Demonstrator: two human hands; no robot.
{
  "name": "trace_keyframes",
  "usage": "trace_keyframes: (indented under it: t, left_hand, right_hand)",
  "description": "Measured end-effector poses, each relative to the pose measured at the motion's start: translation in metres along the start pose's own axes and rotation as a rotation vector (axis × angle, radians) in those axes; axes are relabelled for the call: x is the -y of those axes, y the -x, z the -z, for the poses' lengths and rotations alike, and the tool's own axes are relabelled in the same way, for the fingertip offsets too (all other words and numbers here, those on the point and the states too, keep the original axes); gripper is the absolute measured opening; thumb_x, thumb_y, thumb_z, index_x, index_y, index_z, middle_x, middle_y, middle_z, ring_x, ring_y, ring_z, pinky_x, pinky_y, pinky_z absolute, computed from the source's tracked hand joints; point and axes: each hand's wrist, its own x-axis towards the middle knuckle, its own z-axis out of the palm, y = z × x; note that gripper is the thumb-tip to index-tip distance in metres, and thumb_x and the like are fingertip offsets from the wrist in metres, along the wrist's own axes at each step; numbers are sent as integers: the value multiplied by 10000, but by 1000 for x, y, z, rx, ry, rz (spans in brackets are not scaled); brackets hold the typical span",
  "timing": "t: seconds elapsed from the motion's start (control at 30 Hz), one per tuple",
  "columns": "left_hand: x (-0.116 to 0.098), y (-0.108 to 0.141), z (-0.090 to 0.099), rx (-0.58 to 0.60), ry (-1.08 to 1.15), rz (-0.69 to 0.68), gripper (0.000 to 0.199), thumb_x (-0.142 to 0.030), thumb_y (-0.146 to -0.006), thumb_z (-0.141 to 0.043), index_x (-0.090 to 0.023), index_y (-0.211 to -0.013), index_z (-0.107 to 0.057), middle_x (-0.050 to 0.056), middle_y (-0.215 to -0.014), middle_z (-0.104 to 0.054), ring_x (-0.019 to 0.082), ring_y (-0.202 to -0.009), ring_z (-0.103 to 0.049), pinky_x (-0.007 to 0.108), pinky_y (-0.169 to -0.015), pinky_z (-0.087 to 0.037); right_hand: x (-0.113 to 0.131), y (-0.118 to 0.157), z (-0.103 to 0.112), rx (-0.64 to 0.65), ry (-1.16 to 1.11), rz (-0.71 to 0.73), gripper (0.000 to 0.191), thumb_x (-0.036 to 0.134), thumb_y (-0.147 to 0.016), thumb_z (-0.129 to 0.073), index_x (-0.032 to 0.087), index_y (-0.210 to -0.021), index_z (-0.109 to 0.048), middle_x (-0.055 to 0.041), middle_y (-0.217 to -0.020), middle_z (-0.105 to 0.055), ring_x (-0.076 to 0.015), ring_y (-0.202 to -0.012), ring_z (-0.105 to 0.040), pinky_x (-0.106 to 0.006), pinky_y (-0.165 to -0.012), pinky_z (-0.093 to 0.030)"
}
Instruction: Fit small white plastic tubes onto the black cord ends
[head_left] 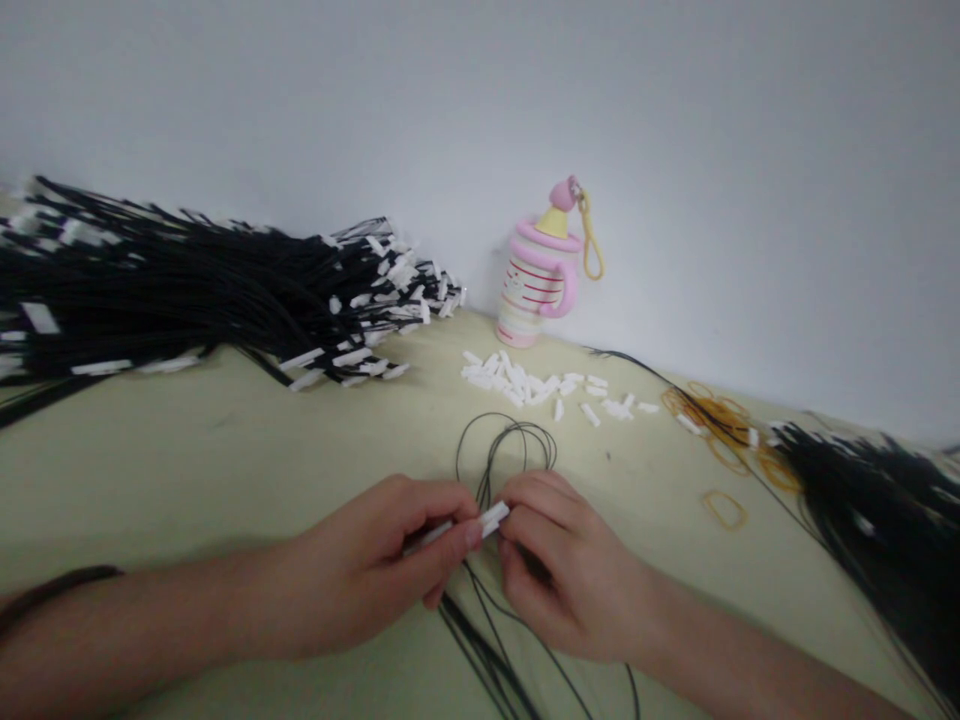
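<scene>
Near the front middle of the table, my left hand [405,560] pinches white plastic connectors [493,518] between thumb and fingers. Fingertips of my right hand [562,560] press together against the connectors' right end; whether a thin wire is between them is hidden. Black wires [517,428] loop up behind my hands, and more strands run down below them toward the front edge. Just beyond lies a scattered pile of small white connector housings [517,380].
A large bundle of black wires [225,280] with white ends lies at the back left. Another black bundle [885,530] is at the right, beside yellow rubber bands [724,508]. A pink striped cup [536,285] stands by the wall [712,150].
</scene>
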Motion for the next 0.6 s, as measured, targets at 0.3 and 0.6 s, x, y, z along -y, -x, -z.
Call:
trace_keyframes:
  t: [0.3, 0.6]
  left_hand:
    - [0, -1, 0, 4, -16, 9, 332, -357, -928, -371, -181, -676, -495, -70, -549, -440, 72, -514, -414, 175, -487, -318]
    - [1, -2, 1, -17, -15, -26, 302, -306, -914, -416, -178, -654, -501, -72, -541, -441, 66, -504, -422, 166, -484, -321]
  right_hand:
    - [-1, -1, 0, -3, 10, 3, 117, 118, -784, -437, 124, -687, -502, -73, -746, -507, -172, -749, -458, -320, -709, -399]
    - [-1, -1, 0, 5, 4, 2, 124, 122, -788, -444, 119, -685, -514, -77, -751, -515, -172, -753, -463, -324, -727, -402]
